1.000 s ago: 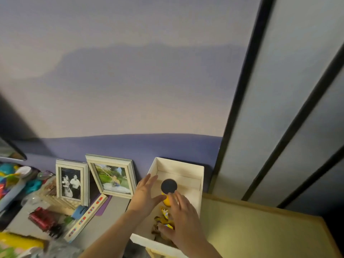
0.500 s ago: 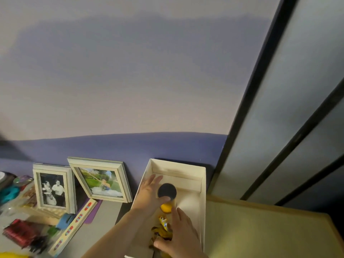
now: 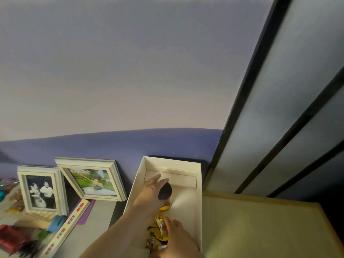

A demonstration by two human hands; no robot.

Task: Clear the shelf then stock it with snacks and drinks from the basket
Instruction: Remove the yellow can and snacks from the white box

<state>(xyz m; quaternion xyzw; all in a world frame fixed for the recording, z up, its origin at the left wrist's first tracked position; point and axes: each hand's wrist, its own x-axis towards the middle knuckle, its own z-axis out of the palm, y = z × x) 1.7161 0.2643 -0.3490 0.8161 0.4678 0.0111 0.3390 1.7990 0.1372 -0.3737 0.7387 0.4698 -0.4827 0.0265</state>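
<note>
Your left hand [image 3: 151, 194] is inside the white box [image 3: 198, 202], fingers curled round a yellow bottle with a dark cap [image 3: 165, 191]; the bottle is tilted, its cap turned toward the camera, its yellow body showing just below your palm; it sits in the far half of the box, near the back wall, though whether it touches the box floor cannot be told. Your right hand [image 3: 176, 239] is at the near end of the same box, fingers bent down onto the yellow snack packets [image 3: 158, 233]; the fingertips touch the upper packet, but whether they pinch it or merely rest on it cannot be told, the hand being partly cut off by the lower edge of the view. The packets lie in a small heap against the near left of the box floor, just below the bottle and close beside your left wrist; the two hands are near each other, not touching.

The box stands against the purple wall; to its right lies a pale wooden surface [image 3: 260, 229]; to its left, on the grey table [image 3: 104, 211], two framed photographs [image 3: 89, 179] lean against the wall, with a long striped strip [image 3: 65, 228] and blurred coloured clutter in front.
</note>
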